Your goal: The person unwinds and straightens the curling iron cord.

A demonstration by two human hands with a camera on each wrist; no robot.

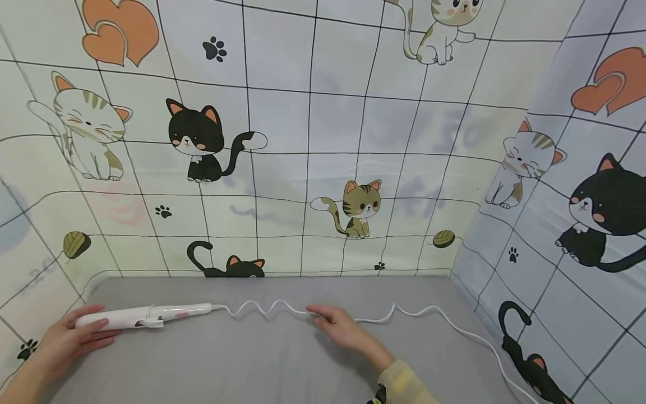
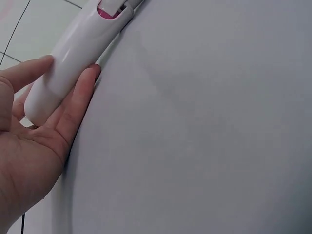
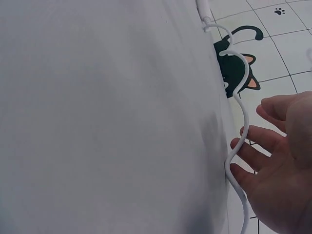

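Observation:
A white hair curling iron with a small side lever lies along the back of the grey surface. My left hand grips its thick rounded end, thumb on one side and fingers on the other. Pink shows in an opening in the white casing in the left wrist view. From the iron's other end a wavy white cord runs right. My right hand is at the cord with relaxed fingers, and in the right wrist view its fingertips touch the cord while the thumb stays apart from it.
The grey cloth-covered surface meets cat-printed fabric walls at the back and both sides. Further along, the cord bends down over the right side of the surface toward the front right.

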